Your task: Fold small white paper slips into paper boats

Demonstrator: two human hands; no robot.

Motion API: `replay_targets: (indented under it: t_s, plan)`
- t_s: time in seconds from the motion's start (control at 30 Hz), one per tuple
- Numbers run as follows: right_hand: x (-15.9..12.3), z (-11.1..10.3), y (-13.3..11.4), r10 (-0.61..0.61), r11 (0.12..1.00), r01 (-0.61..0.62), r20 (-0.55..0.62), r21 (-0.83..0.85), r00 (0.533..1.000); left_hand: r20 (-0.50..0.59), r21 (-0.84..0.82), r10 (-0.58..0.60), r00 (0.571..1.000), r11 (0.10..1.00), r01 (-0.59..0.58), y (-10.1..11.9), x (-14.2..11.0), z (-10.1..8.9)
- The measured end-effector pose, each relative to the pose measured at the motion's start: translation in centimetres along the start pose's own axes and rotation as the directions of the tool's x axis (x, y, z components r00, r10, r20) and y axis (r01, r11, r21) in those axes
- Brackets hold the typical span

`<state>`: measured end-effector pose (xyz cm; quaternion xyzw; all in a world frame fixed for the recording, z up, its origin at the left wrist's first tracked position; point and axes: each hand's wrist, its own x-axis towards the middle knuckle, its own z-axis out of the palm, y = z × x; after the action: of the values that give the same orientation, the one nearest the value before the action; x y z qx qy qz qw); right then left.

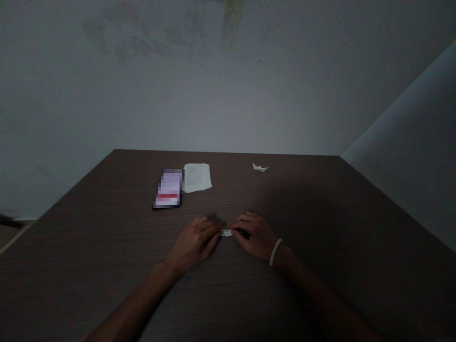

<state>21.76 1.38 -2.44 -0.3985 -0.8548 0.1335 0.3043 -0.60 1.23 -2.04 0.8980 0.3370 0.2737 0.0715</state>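
Note:
A small folded piece of white paper [226, 232] is pinched between my two hands, low over the middle of the table. My left hand [195, 241] grips its left end with thumb and fingers closed. On the other end, my right hand [255, 234] holds the paper between thumb and fingertips; a pale beaded bracelet [275, 252] circles that wrist. Only the middle strip of the paper shows, as my fingers cover both ends. Farther back on the right stands a small folded paper boat [260, 167].
A stack of printed paper sheets [197, 177] lies at the back left of the dark wooden table [107, 228]. Beside it, on the left, is a phone [168, 188] with a lit, blurred screen. Behind the table's far edge rises a stained wall [199, 104].

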Motion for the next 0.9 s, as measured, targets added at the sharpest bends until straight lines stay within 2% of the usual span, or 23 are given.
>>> replay_targets:
  t_s: [0.27, 0.63, 0.77, 0.9]
  plan:
    - [0.34, 0.36, -0.57, 0.001, 0.999, 0.002, -0.078, 0.04, 0.997, 0.019, -0.058, -0.046, 0.999, 0.997, 0.047, 0.12, 0.2, -0.29]
    - [0.48, 0.77, -0.54, -0.017, 0.999, 0.02, -0.067, 0.049, 0.998, 0.11, -0.056, -0.114, 0.987, 0.991, 0.12, 0.25, 0.32, -0.44]
    - [0.5, 0.79, -0.58, -0.012, 0.999, 0.015, -0.069, 0.048, 0.998, 0.041, -0.069, -0.094, 0.995, 0.993, 0.096, 0.22, 0.25, -0.37]
    - [0.47, 0.99, -0.48, -0.003, 0.998, 0.009, -0.084, 0.063, 0.996, -0.025, -0.046, -0.023, 0.999, 0.999, 0.022, 0.32, 0.21, -0.35]
